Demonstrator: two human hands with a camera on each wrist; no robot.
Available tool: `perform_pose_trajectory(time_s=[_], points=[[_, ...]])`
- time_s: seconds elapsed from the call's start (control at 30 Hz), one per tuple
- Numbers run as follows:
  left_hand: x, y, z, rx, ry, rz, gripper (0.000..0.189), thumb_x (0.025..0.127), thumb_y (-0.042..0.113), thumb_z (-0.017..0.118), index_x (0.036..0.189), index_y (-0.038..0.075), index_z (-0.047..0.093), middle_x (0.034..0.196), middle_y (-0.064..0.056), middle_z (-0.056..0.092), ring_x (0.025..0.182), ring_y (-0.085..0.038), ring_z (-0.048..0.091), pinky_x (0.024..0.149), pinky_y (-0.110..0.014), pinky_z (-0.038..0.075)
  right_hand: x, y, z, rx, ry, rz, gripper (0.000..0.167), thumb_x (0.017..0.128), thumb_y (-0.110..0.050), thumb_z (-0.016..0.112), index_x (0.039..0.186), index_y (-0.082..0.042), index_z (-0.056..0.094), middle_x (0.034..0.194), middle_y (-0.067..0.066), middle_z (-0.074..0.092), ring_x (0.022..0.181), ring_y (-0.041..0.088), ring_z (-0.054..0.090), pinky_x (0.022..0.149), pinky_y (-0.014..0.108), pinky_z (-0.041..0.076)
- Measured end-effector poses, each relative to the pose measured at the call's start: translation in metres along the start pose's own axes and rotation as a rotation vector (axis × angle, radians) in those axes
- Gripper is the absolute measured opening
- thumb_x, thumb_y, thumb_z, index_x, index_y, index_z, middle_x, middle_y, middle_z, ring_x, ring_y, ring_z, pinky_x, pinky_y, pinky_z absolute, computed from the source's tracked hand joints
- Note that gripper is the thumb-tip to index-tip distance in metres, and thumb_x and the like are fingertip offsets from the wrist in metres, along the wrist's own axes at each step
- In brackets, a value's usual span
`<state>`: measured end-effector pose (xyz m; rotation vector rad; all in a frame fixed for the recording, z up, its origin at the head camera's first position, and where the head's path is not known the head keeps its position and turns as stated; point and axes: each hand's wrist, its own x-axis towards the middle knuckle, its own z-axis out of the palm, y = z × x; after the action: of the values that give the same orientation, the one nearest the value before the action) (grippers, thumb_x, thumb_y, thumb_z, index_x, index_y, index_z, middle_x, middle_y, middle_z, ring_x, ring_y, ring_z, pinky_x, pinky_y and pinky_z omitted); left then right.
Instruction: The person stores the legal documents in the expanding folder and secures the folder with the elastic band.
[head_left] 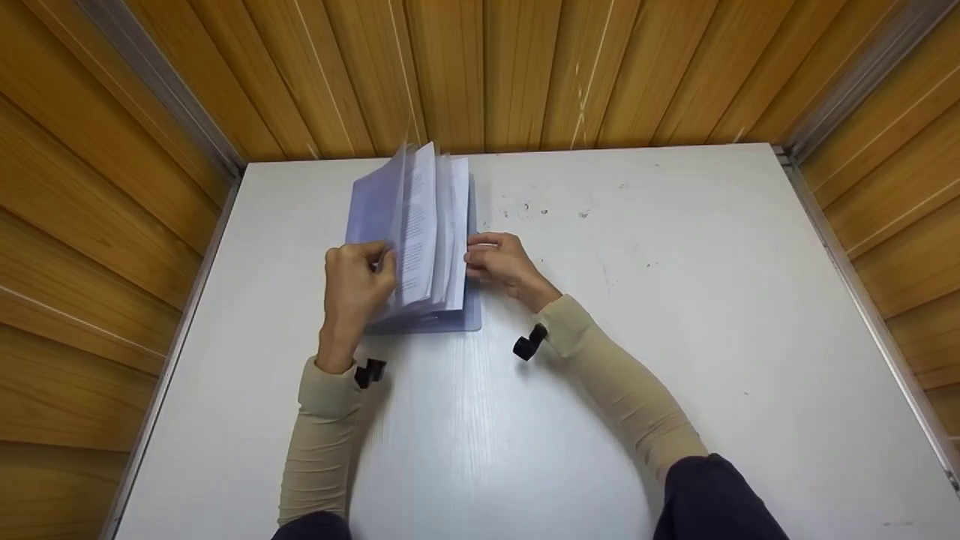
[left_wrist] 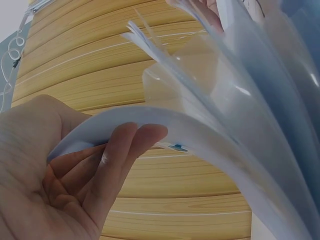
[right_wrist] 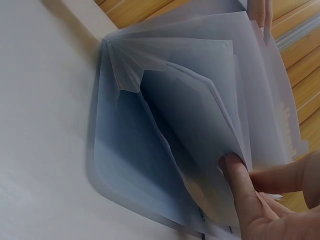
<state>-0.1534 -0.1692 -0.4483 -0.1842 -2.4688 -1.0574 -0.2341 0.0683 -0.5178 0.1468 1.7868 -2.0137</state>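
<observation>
A blue display folder with clear plastic sleeves stands partly open on the table, its pages fanned upright. Printed sheets show inside the sleeves. On the left side, my left hand pinches a page between thumb and fingers; in the left wrist view that page bows in a curve from the hand. At the opposite edge, my right hand holds a sleeve with paper in it, thumb and fingers on either side. The right wrist view shows the back cover flat beneath the raised sleeves.
The folder is on a white table, near its far edge. Wood-patterned panels rise behind and at both sides, with metal rails along the table's sides. Small dark marks dot the tabletop right of the folder.
</observation>
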Motion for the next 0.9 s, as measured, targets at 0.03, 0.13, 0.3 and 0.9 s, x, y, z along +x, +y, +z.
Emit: perform_pose_trajectory(time_s=[0.03, 0.13, 0.3, 0.9], points=[[0.0, 0.0, 0.0, 0.003, 0.002, 0.003, 0.016, 0.088, -0.001, 0.069, 0.092, -0.004, 0.084, 0.078, -0.018, 0.079, 0.063, -0.02, 0.065, 0.059, -0.041, 0.056, 0.0, 0.0, 0.001, 0.005, 0.0, 0.004, 0.041, 0.096, 0.007, 0.067, 0.137, 0.004, 0.064, 0.113, 0.013, 0.076, 0.088, 0.015, 0.075, 0.098, 0.044, 0.059], [-0.001, 0.0, 0.0, 0.004, -0.001, 0.018, 0.017, 0.089, -0.001, 0.068, 0.09, -0.004, 0.084, 0.074, -0.017, 0.078, 0.06, -0.017, 0.061, 0.057, -0.037, 0.052, 0.0, 0.001, 0.003, 0.012, 0.003, 0.012, 0.041, 0.096, 0.008, 0.067, 0.137, 0.004, 0.064, 0.113, 0.014, 0.076, 0.089, 0.017, 0.075, 0.098, 0.043, 0.059], [-0.001, 0.0, 0.0, 0.004, -0.001, 0.032, 0.018, 0.089, -0.002, 0.066, 0.088, -0.004, 0.084, 0.071, -0.015, 0.076, 0.058, -0.016, 0.054, 0.054, -0.033, 0.047, 0.002, 0.002, 0.005, 0.04, -0.007, 0.019, 0.043, 0.096, 0.011, 0.065, 0.138, 0.006, 0.063, 0.113, 0.017, 0.076, 0.088, 0.019, 0.076, 0.093, 0.04, 0.061], [-0.001, 0.002, 0.001, 0.011, -0.007, 0.052, 0.023, 0.089, -0.003, 0.065, 0.07, -0.001, 0.077, 0.057, -0.003, 0.055, 0.055, -0.015, 0.04, 0.051, -0.028, 0.03, 0.006, 0.004, 0.017, 0.083, -0.016, 0.029, 0.046, 0.097, 0.012, 0.063, 0.142, 0.007, 0.061, 0.132, 0.028, 0.07, 0.096, 0.022, 0.076, 0.087, 0.033, 0.063]])
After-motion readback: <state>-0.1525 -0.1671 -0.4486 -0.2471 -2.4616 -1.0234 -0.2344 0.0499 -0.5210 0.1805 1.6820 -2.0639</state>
